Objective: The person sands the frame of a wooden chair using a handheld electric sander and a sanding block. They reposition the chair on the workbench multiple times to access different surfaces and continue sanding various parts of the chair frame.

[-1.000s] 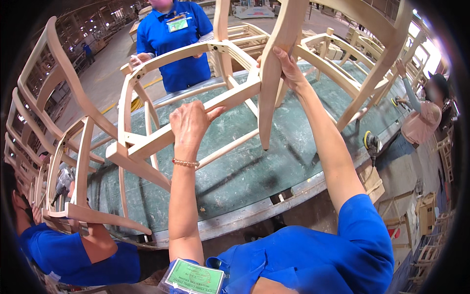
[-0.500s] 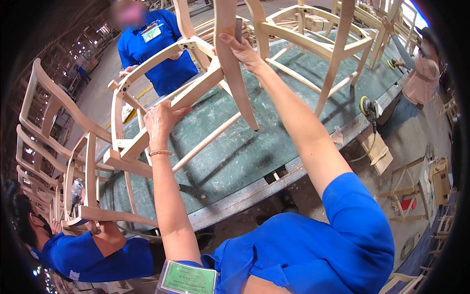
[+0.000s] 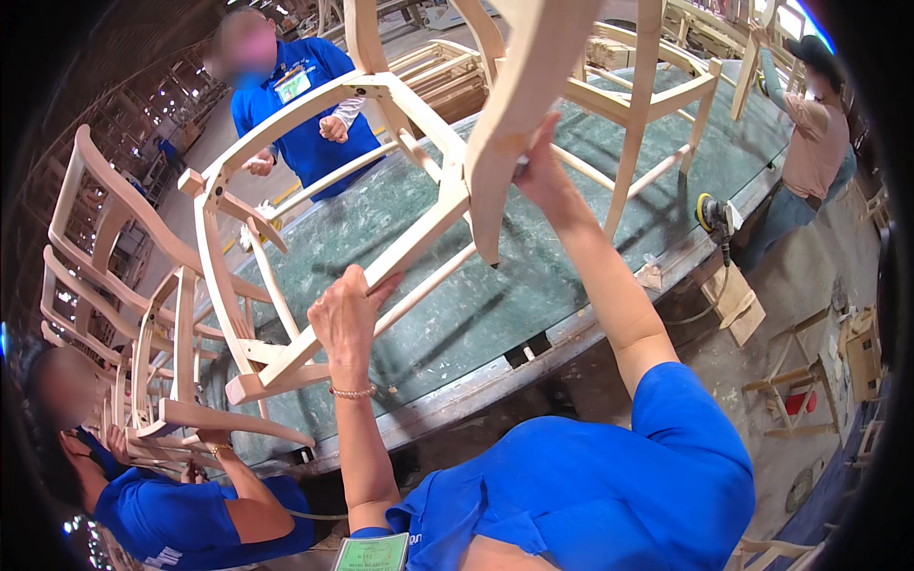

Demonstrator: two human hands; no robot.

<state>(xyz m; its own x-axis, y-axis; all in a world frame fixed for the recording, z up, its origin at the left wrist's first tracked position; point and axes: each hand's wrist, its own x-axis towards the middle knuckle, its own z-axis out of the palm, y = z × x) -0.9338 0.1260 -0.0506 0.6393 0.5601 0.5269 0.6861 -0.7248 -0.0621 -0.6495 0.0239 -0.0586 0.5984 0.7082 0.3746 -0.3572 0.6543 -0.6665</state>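
Observation:
A pale unfinished wooden chair frame [image 3: 314, 181] lies tilted over the green worktable [image 3: 533, 276]. My left hand [image 3: 347, 319] grips one of its side rails near the table's front edge. My right hand [image 3: 533, 171] is raised high and closed around a chair leg [image 3: 514, 105] that sticks up toward the camera. The frame's far end reaches toward a person in a blue shirt [image 3: 305, 105] across the table.
A second bare chair frame [image 3: 657, 105] stands on the table at the right, with an orbital sander [image 3: 714, 214] at the edge. Another person in blue [image 3: 171, 514] holds a frame at the lower left. A person in pink [image 3: 809, 133] works at the far right. Stacked chairs [image 3: 95, 276] line the left.
The chair frame has swung nearer and higher, its leg now filling the top centre. My right hand rose with it; my left hand slid lower along the rail.

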